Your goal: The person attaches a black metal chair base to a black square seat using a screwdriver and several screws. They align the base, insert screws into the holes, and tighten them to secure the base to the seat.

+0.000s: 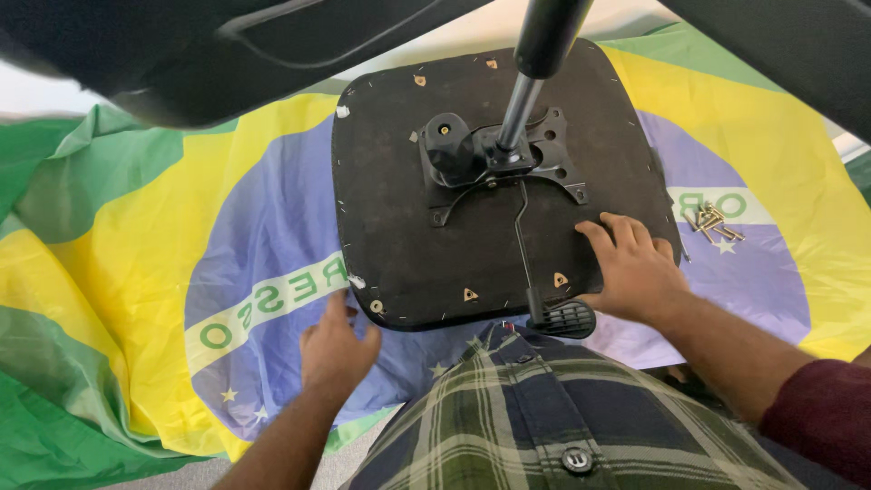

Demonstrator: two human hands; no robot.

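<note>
An upturned black chair seat (pixel 399 227) lies on a large green, yellow and blue flag (pixel 136 263). A black metal mechanism plate (pixel 504 159) with a gas cylinder (pixel 526 86) rising from it is fixed at the seat's middle, and a lever with a black paddle handle (pixel 562 318) runs toward me. My right hand (pixel 635 268) lies flat, fingers spread, on the seat's near right corner. My left hand (pixel 336 349) hovers open over the flag at the seat's near left corner, holding nothing.
A small heap of several screws (pixel 714 223) lies on the flag right of the seat. Black chair parts (pixel 209 54) loom across the top of the view, another (pixel 798 54) at top right. My plaid shirt (pixel 544 417) fills the bottom centre.
</note>
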